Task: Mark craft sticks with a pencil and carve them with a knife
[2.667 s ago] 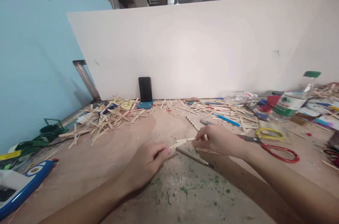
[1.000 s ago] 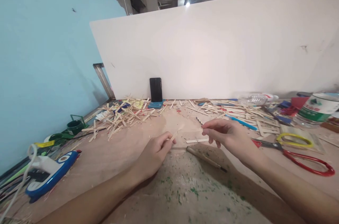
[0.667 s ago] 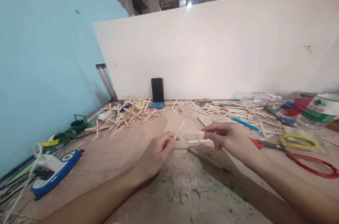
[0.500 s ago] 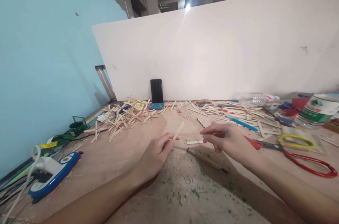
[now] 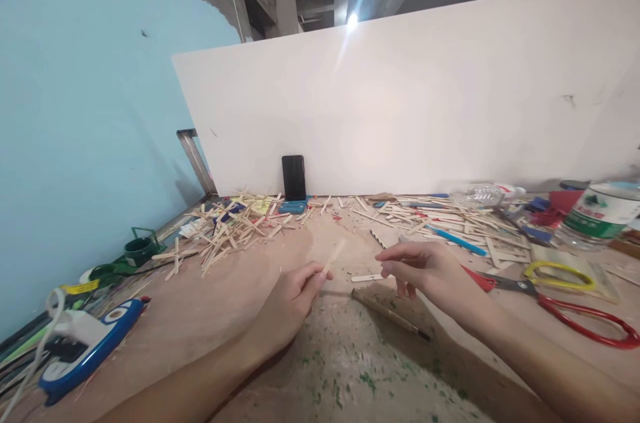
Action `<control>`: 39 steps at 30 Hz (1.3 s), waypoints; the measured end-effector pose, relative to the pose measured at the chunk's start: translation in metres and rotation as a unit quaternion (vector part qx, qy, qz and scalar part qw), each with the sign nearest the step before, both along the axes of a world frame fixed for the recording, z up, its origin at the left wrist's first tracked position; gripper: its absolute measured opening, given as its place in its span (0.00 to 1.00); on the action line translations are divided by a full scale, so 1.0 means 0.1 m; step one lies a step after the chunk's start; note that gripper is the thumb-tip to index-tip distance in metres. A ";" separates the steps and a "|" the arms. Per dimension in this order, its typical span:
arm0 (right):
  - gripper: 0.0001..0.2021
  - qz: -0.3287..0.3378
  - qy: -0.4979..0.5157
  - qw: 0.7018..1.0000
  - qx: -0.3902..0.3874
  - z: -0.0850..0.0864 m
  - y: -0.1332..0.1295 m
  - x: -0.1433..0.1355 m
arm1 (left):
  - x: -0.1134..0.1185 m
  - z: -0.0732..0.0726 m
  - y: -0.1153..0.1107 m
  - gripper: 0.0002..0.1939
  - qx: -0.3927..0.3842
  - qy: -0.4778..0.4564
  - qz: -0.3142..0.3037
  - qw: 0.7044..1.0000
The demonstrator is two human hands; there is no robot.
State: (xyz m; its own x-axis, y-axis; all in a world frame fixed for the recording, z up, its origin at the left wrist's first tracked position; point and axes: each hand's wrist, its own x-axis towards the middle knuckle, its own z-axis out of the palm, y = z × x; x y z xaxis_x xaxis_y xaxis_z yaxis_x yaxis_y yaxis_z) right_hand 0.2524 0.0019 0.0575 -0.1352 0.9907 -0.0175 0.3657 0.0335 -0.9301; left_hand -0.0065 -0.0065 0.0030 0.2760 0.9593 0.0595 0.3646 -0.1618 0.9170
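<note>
Between thumb and fingers, my left hand pinches a pale wooden stick that points up and to the right. My right hand hovers to its right with thumb and fingers apart and nothing visible between them. Another wooden stick lies on the table just left of the right fingertips. Below it rests a brown pen-like tool with a dark tip, slanting down to the right. Green bits are scattered nearby.
Scissors with yellow and red handles lie at the right. Behind are stick piles, a blue pen, an upright black phone and plastic bottles. A blue power strip sits at the left.
The view has tilted up slightly, so the table things sit lower. My left hand still grips the stick, and my right hand stays beside it with its fingers apart.
</note>
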 end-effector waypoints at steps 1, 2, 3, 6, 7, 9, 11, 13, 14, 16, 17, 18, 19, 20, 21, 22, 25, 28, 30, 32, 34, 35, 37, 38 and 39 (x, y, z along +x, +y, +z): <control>0.20 0.001 -0.001 1.000 0.000 -0.01 0.01 0.00 | 0.00 0.00 0.00 0.22 -0.003 -0.002 0.000 1.000; 0.20 0.001 -0.002 1.000 0.001 -0.02 0.01 0.00 | 0.00 0.00 0.00 0.22 -0.005 -0.004 -0.001 1.000; 0.20 0.002 -0.002 1.000 0.003 -0.03 0.02 0.00 | 0.00 0.00 -0.01 0.23 -0.008 -0.005 -0.004 1.000; 0.20 0.006 -0.009 1.000 0.006 -0.06 0.03 0.01 | 0.01 -0.01 -0.02 0.23 -0.016 -0.015 -0.019 1.000; 0.20 0.008 -0.013 1.000 0.006 -0.06 0.03 0.01 | 0.01 -0.02 -0.02 0.23 -0.019 -0.019 -0.025 0.999; 0.19 0.010 -0.024 1.000 0.009 -0.07 0.02 0.01 | 0.01 -0.03 -0.02 0.23 -0.023 -0.027 -0.033 0.999; 0.18 0.008 -0.037 0.999 0.013 -0.08 0.02 0.02 | 0.00 -0.04 -0.03 0.23 -0.022 -0.034 -0.038 0.998; 0.17 0.004 -0.049 0.999 0.013 -0.08 0.03 0.02 | 0.00 -0.04 -0.04 0.23 -0.017 -0.039 -0.043 0.998; 0.16 0.002 -0.053 0.998 0.012 -0.08 0.03 0.02 | 0.01 -0.02 -0.04 0.23 -0.015 -0.040 -0.046 0.998; 0.16 0.004 -0.060 0.998 0.008 -0.09 0.04 0.01 | 0.02 0.02 -0.06 0.23 -0.013 -0.037 -0.052 0.998; 0.16 0.007 -0.063 0.998 0.006 -0.09 0.05 0.01 | 0.02 0.04 -0.07 0.23 -0.015 -0.033 -0.055 0.998; 0.16 0.012 -0.065 0.998 0.005 -0.10 0.05 0.01 | 0.03 0.07 -0.08 0.23 -0.018 -0.029 -0.058 0.998; 0.16 0.018 -0.067 0.998 0.003 -0.11 0.06 0.02 | 0.04 0.09 -0.08 0.22 -0.023 -0.024 -0.060 0.998; 0.16 0.027 -0.069 0.997 0.001 -0.12 0.06 0.02 | 0.05 0.10 -0.08 0.22 -0.029 -0.020 -0.060 0.998; 0.16 0.038 -0.072 0.997 -0.002 -0.13 0.07 0.03 | 0.05 0.11 -0.08 0.22 -0.035 -0.017 -0.060 0.997; 0.16 0.050 -0.076 0.996 -0.005 -0.15 0.07 0.04 | 0.06 0.12 -0.08 0.23 -0.040 -0.014 -0.058 0.997; 0.14 0.071 -0.098 0.993 -0.005 -0.18 0.09 0.07 | 0.06 0.13 -0.08 0.24 -0.043 -0.004 -0.056 0.997; 0.13 0.058 -0.119 0.991 0.028 -0.17 0.10 0.08 | 0.05 0.14 -0.09 0.25 -0.024 0.012 -0.069 0.997; 0.15 0.054 -0.123 0.990 0.048 -0.14 0.09 0.07 | 0.06 0.15 -0.10 0.25 -0.011 0.025 -0.085 0.996; 0.21 0.063 -0.122 0.989 0.050 -0.10 0.07 0.05 | 0.06 0.16 -0.11 0.24 -0.004 0.036 -0.099 0.994; 0.25 0.072 -0.120 0.989 0.043 -0.07 0.03 0.03 | 0.07 0.16 -0.11 0.23 -0.001 0.043 -0.104 0.994; 0.25 0.078 -0.118 0.989 0.038 -0.05 0.01 0.01 | 0.08 0.15 -0.11 0.23 0.001 0.044 -0.104 0.994; 0.23 0.105 -0.111 0.988 0.020 -0.02 -0.04 -0.01 | 0.08 0.14 -0.10 0.23 0.006 0.046 -0.096 0.994; 0.22 0.127 -0.103 0.987 0.006 0.00 -0.07 -0.02 | 0.07 0.14 -0.09 0.23 0.009 0.045 -0.092 0.995; 0.21 0.152 -0.094 0.984 -0.010 0.02 -0.09 -0.03 | 0.07 0.13 -0.09 0.23 0.011 0.043 -0.087 0.995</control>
